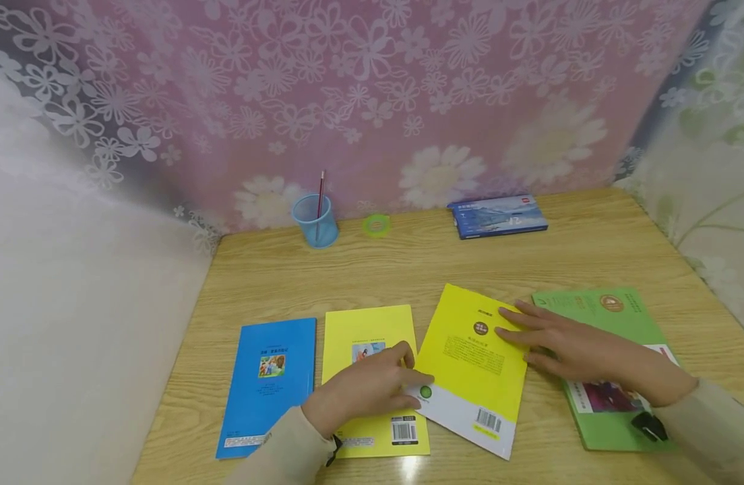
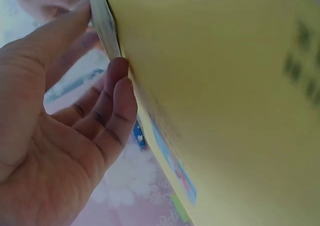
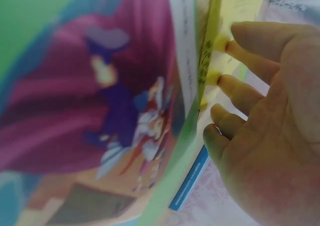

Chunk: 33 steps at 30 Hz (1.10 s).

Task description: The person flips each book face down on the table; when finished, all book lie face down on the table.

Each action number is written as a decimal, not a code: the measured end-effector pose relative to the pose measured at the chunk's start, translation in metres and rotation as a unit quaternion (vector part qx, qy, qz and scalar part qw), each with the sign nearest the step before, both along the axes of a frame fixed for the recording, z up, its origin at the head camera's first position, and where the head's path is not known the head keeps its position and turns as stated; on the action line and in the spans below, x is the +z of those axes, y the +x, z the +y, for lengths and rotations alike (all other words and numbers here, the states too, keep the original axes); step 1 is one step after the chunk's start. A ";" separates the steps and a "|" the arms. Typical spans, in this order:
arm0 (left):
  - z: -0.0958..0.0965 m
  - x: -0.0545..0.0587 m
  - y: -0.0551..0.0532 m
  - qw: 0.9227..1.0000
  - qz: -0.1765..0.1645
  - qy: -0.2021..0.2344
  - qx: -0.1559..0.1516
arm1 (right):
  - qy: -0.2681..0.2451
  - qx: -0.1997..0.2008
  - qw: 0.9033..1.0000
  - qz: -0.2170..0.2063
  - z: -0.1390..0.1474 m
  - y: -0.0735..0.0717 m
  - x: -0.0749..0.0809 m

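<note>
Yellow book [image 1: 472,377], right hand [image 1: 575,347] palm-down

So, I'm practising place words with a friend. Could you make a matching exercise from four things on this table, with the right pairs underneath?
Things
1. Blue book
2. Yellow and white book
3. Green book
4. Blue box

Places
A. Near the back edge of the table
B. Farthest right of the books
C. Farthest left of the books
D. Lying askew, with the left hand at one side and the right hand at the other

Right pairs: 1-C, 2-D, 3-B, 4-A
</note>
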<state>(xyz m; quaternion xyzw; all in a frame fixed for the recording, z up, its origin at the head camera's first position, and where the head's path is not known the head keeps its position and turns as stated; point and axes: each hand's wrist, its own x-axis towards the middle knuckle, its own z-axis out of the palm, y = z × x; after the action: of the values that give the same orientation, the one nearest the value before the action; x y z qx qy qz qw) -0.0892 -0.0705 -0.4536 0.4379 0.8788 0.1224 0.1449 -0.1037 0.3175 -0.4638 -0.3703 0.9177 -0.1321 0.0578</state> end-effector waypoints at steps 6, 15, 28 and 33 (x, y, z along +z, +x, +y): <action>0.006 0.001 0.005 0.999 0.034 -0.012 -0.038 | 0.016 -0.024 0.998 -0.062 -0.010 -0.005 0.009; 0.013 -0.003 0.010 0.994 0.077 -0.026 -0.072 | -0.001 -0.033 0.994 -0.102 -0.017 -0.010 0.008; 0.027 -0.004 0.020 0.991 0.059 -0.075 -0.098 | -0.022 -0.012 0.997 -0.079 -0.029 -0.017 0.001; 0.028 -0.003 0.023 0.989 0.068 -0.084 -0.102 | -0.031 -0.022 0.995 -0.095 -0.031 -0.018 -0.002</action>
<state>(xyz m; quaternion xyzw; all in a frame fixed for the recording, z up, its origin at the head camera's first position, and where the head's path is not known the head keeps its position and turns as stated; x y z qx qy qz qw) -0.0666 -0.0428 -0.4563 0.5187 0.8445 0.0028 0.1329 -0.1215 0.2861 -0.4658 -0.3374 0.9114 -0.1967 0.1299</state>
